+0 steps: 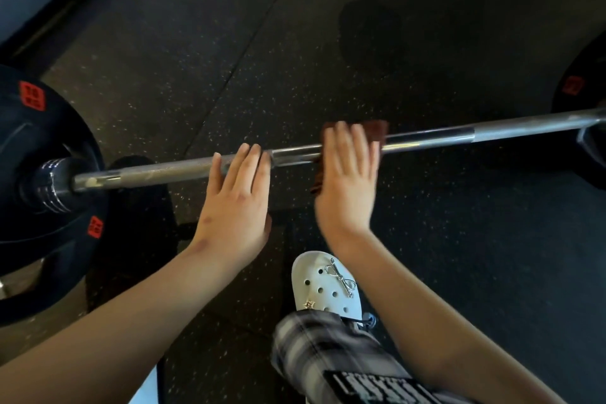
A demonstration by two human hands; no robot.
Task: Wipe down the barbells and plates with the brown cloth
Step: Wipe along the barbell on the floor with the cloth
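A steel barbell (426, 136) lies across the floor from left to right, with a black plate (42, 193) with red labels on its left end and another black plate (577, 88) at the right edge. The brown cloth (377, 129) is draped over the bar's middle. My right hand (347, 180) lies flat on the cloth with straight fingers, pressing it against the bar. My left hand (236, 200) rests on the bar just to the left, fingers straight, fingertips over the shaft.
Black speckled rubber flooring (295, 43) lies all round. Another bar or rack part (65, 0) lies at the top left. My foot in a white clog (324, 285) and a plaid trouser leg (328, 354) are just below the bar.
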